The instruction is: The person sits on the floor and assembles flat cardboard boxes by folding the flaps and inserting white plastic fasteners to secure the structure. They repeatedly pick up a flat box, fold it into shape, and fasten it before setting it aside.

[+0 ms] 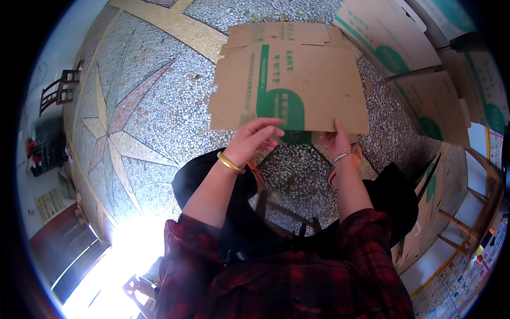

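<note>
A flattened brown cardboard box point(324, 80) with green print lies in front of me, its near edge toward my knees. My right hand point(338, 142) holds that near edge, thumb on top and fingers beneath. At the left part of the same edge is my left hand point(255, 139), its fingers loosely bent and apart. Whether its fingertips touch the cardboard I cannot tell. Below the edge, between my hands, a green strip of a lower cardboard layer shows.
More printed cardboard boxes point(382, 40) stand at the far right. Beside my right leg leans another cardboard piece point(425, 212), near a wooden chair frame point(473, 212). A speckled stone floor point(143, 69) spreads to the left. Another person's hand point(139, 287) shows at the lower left.
</note>
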`<control>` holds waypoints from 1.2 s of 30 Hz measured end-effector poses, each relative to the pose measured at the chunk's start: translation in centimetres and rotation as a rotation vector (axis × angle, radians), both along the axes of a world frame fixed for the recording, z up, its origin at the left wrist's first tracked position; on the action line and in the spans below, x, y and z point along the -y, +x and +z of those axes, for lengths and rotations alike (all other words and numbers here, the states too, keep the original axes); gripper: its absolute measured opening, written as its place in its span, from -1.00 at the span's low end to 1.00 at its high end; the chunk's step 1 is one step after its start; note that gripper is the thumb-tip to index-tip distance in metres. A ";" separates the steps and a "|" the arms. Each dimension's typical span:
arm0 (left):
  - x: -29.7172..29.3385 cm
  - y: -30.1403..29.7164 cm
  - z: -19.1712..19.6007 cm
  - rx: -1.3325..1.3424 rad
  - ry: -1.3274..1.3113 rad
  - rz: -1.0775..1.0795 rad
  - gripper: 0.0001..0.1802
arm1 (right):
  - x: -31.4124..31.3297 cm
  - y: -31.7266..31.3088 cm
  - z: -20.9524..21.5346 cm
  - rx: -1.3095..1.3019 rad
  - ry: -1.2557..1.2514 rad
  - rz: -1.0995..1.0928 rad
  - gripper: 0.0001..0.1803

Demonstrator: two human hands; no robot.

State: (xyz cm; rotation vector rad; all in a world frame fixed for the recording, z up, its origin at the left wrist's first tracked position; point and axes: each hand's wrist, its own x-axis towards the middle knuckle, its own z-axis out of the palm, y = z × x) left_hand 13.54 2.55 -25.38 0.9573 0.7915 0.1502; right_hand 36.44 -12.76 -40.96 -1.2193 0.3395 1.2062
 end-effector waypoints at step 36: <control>5.7 -2.2 6.6 0.318 0.869 0.382 -0.61 | 13.3 -6.4 10.9 0.213 -0.330 0.630 -0.43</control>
